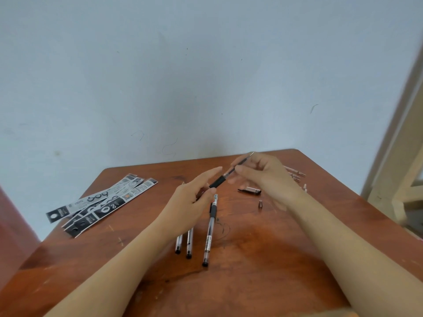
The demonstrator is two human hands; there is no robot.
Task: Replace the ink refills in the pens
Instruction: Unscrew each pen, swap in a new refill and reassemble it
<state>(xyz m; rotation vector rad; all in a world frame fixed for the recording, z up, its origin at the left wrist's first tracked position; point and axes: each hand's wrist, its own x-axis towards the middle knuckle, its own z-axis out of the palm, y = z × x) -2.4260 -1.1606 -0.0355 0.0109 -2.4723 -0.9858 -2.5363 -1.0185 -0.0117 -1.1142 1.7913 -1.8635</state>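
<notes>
Above the wooden table (251, 259), the left hand (194, 197) pinched the pen barrel (218, 182) at its black rubber grip, and the right hand (258, 175) pinched the thin refill (242, 162) entering it. The refill looked light, slim and easily bent, so it was best held close to the barrel mouth.

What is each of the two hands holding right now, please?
Left hand: holds the pen barrel by its black grip.
Right hand: pinches the refill sticking out of that barrel.
</notes>
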